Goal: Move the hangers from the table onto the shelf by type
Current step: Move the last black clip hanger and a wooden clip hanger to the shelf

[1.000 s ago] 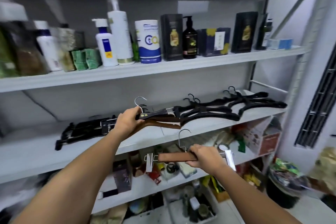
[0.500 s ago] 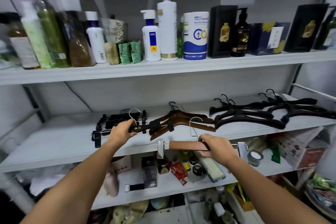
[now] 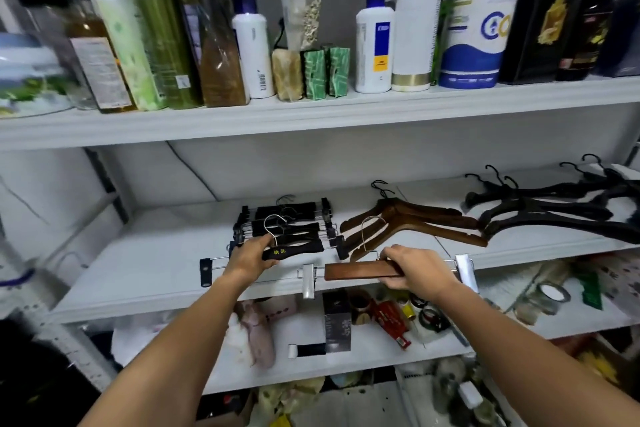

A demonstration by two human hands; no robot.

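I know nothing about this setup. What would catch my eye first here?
Two bare arms reach in from below: the left hand grips a black clip hanger and the right hand a brown clip hanger, both at the front of the middle shelf. Behind them lie sorted piles: black clip pile, wooden hangers, black hangers at right. Bottles crowd the shelf above.

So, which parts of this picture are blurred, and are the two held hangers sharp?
Head view: the bottles at upper left are smeared by motion blur, the upper shelf edge bends from the wide lens; the left hand, right hand, black clip hanger and brown clip hanger look sharper.
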